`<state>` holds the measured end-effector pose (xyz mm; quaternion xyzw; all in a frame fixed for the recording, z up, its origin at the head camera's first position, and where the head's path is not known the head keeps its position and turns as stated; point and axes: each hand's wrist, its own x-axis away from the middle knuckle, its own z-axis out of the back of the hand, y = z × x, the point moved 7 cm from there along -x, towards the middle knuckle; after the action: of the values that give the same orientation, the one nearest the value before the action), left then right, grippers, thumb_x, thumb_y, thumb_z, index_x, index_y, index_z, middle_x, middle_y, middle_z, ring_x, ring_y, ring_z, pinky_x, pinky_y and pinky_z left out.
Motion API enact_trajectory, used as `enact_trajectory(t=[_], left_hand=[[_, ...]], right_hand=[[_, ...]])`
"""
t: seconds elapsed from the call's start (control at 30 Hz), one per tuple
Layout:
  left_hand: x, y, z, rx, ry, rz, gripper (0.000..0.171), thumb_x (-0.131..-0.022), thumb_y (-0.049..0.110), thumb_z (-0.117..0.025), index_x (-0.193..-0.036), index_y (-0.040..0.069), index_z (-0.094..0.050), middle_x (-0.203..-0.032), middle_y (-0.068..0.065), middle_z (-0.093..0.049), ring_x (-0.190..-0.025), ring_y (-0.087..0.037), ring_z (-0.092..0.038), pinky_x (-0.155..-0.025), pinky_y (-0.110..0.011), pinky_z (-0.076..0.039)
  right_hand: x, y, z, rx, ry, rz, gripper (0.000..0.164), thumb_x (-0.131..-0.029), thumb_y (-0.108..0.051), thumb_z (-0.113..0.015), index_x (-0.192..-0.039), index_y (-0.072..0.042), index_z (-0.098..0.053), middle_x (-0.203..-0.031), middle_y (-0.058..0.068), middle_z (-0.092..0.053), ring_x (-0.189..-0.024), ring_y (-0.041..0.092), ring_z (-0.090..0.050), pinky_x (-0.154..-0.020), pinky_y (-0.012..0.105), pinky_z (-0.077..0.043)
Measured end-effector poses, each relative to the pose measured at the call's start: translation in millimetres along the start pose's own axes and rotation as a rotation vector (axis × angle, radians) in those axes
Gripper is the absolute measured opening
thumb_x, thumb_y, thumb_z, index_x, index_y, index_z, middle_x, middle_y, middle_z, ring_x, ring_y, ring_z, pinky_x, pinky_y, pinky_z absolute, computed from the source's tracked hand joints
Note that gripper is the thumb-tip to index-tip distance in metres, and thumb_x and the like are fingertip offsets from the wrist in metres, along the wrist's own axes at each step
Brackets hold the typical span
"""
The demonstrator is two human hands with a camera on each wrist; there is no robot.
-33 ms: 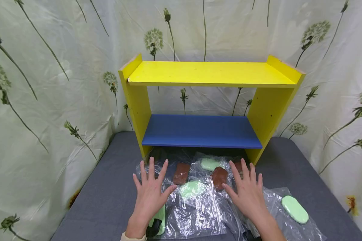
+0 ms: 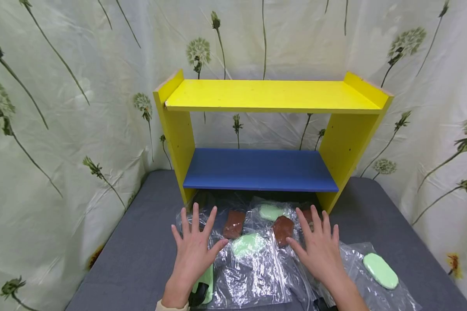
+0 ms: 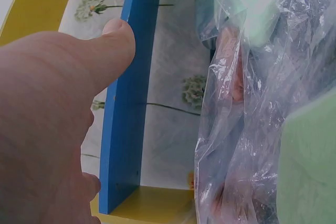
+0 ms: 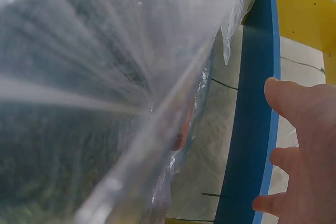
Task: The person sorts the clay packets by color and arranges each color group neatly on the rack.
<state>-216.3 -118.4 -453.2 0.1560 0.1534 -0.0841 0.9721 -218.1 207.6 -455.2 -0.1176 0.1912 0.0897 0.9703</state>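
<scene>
My left hand point(image 2: 194, 250) is held out palm down with fingers spread, over the left part of a pile of clear plastic zip bags point(image 2: 253, 280). To the right, my right hand point(image 2: 321, 250) is spread in the same way; neither grips anything. Between them lie a pale green oval piece point(image 2: 249, 245), a brown slab point(image 2: 234, 224) and a brown angular piece point(image 2: 283, 230), all in bags. A green piece point(image 2: 208, 278) shows partly behind my left wrist. In the wrist views, the left thumb point(image 3: 118, 38) and right thumb point(image 4: 278, 95) appear straight.
A yellow shelf unit point(image 2: 272, 94) with a blue lower board point(image 2: 260, 169) stands behind the bags on a grey-covered table point(image 2: 136, 242). Another bagged green oval point(image 2: 380, 271) lies at the right. Further back is one more green piece point(image 2: 271, 212). A flower-patterned curtain point(image 2: 101, 129) surrounds the table.
</scene>
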Motion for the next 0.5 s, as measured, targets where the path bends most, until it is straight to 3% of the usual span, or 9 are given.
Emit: enact_trajectory(t=[0.5], left_hand=[[-0.3, 0.6, 1.1, 0.029, 0.048, -0.011, 0.093, -0.088, 0.065, -0.065, -0.162, 0.036, -0.017, -0.168, -0.016, -0.003, -0.149, -0.049, 0.006, -0.104, -0.082, -0.007]], right_hand=[[1.3, -0.9, 0.4, -0.002, 0.012, 0.016, 0.091, -0.087, -0.057, -0.072, -0.16, -0.025, -0.029, -0.162, 0.022, -0.022, -0.142, 0.055, -0.021, -0.1, 0.082, -0.02]])
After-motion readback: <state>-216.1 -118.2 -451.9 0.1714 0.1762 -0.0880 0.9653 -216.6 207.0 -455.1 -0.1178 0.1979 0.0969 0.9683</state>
